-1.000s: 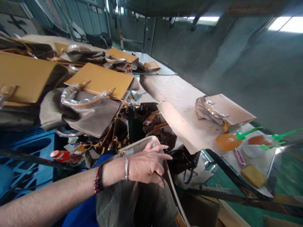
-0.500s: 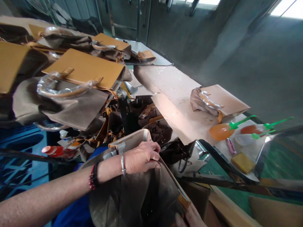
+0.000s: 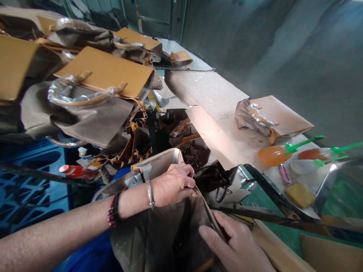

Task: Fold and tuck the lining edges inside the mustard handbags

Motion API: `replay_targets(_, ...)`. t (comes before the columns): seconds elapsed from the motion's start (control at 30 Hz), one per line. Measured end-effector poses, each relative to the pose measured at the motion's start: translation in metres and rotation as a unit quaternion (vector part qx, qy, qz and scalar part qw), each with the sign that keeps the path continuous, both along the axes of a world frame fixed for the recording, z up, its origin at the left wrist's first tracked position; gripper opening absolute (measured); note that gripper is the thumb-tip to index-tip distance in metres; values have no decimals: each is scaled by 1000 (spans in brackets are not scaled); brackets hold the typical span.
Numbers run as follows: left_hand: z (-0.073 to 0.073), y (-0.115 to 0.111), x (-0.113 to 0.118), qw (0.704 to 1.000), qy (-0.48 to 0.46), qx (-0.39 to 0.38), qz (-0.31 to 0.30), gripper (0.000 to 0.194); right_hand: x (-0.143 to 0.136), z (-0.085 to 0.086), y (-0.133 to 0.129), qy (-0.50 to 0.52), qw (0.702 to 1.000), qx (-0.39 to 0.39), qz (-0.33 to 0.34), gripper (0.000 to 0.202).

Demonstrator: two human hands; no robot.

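A brown bag with a light tan edge [image 3: 159, 226] is close to me at the bottom centre. My left hand [image 3: 176, 184], a silver bangle at its wrist, has its fingers closed on the bag's upper rim. Lower down the same edge, my right hand [image 3: 234, 238] pinches the rim between thumb and fingers. Inside the bag it is dark, and nothing there can be made out.
Tan and brown bags [image 3: 110, 70] with wrapped handles pile up at left, above a blue crate [image 3: 36, 181]. One more bag [image 3: 279, 113] lies on the pale table [image 3: 210, 90]. Orange bottles [image 3: 273, 155] and a yellow sponge [image 3: 300, 195] are at right.
My right hand has moved up along the bag's edge and now shows more fully. My left hand stays on the rim. The view has shifted slightly.
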State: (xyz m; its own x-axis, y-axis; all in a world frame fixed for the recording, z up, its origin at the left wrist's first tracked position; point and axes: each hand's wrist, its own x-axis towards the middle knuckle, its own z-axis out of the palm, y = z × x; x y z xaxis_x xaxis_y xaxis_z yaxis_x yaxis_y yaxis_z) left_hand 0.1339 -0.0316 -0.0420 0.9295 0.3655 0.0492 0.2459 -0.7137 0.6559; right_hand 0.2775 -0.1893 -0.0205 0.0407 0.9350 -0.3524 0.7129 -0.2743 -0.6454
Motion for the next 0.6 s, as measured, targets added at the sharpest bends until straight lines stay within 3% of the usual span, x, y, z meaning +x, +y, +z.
replay_targets(0.07, -1, -1, -1, 1000, 4, -5, 0, 12, -3, 2, 6, 98, 993, -64, -22, 23)
replay_targets(0.17, 2, 0, -4, 1000, -7, -4, 0, 13, -2, 3, 8, 193, 976, -98, -32, 27)
replay_targets(0.3, 18, -2, -15, 998, -37, 51, -7, 19, 10, 2, 3, 271, 952, -126, -68, 32)
replay_targets(0.37, 29, -5, -22, 999, -9, 32, -33, 20, 16, 2, 1, 310, 938, -136, -74, 32)
replay_targets(0.47, 44, -14, -31, 997, 36, -41, -56, 27, 20, 10, 0, 321, 934, -140, -72, 33)
replay_targets(0.6, 60, -27, -38, 994, 68, -79, -14, 29, 20, 27, -1, 290, 947, -129, -54, 36)
